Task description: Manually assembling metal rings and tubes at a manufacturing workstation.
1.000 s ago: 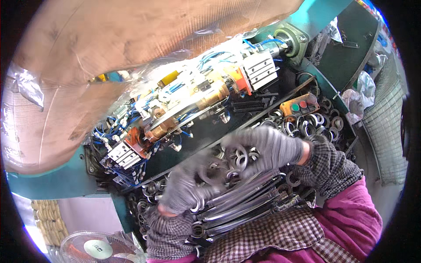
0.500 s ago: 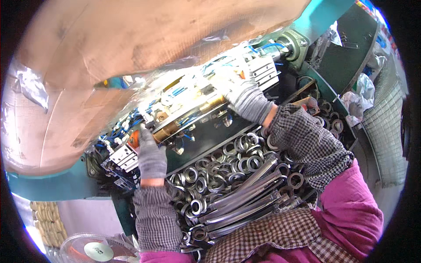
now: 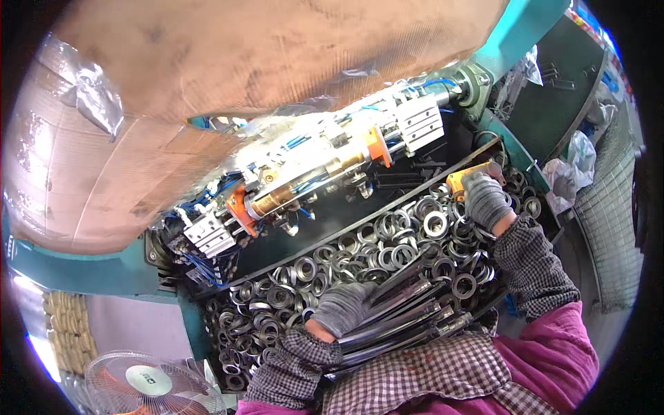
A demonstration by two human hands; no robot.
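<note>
My left hand (image 3: 342, 308), in a grey knit glove, has its fingers curled at the left ends of a bundle of long shiny metal bars (image 3: 404, 321). Its fingertips are partly lost among the bars. At the right, my gloved right hand (image 3: 485, 200) is closed on a yellow-orange handheld tool (image 3: 465, 180) with a rounded dark end; its exact kind does not show. Many loose steel rings (image 3: 401, 256) lie beneath and around both hands. Beyond them stands a machine fixture with a brass-coloured cylinder (image 3: 266, 202) between two orange brackets (image 3: 241, 211).
A dark metal ledge (image 3: 325, 244) separates the rings from the fixture. Silver slotted blocks (image 3: 419, 124) sit at the fixture's ends, with blue hoses about them. Plastic-wrapped cardboard (image 3: 277, 55) overhangs the far side. A fan (image 3: 149, 380) stands at lower left.
Both hands have left the fixture. My left hand has come down and right to the metal bars; my right hand has moved right and down onto the yellow-orange tool. The orange brackets are now uncovered.
</note>
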